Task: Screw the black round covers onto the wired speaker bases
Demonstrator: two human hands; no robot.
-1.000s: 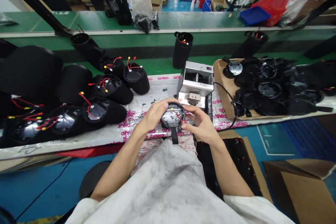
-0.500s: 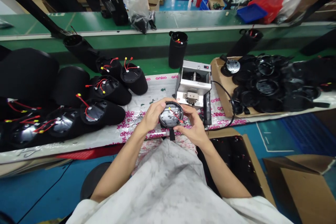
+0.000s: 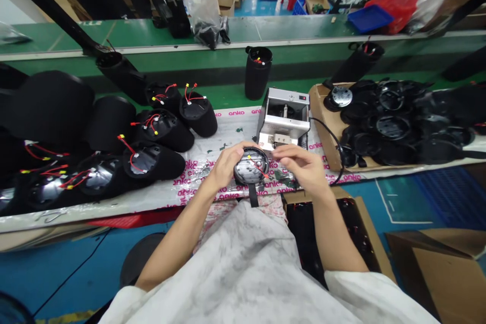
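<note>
My left hand (image 3: pixel 228 166) grips a round black plastic lid (image 3: pixel 250 166) by its left rim, holding it low over the table. The lid has a glossy centre, a red wire (image 3: pixel 258 168) with a yellow connector across it, and a black strap (image 3: pixel 253 195) hanging below. My right hand (image 3: pixel 301 167) is at the lid's right side, its fingertips near the rim and the wire's end. Whether those fingers pinch the wire is hidden. Rows of black cylindrical bodies (image 3: pixel 161 131) with red wires lie left of my hands.
A silver bench machine (image 3: pixel 283 116) stands just beyond the lid. Right of it, a cardboard tray (image 3: pixel 321 126) holds several black lids. A black cable runs beside it. An open box (image 3: pixel 366 212) of black parts stands below the table edge. A green conveyor runs behind.
My right hand has shifted right and spread a little from the lid, while my left hand keeps its hold. The whole scene has shifted slightly as my head moved.
</note>
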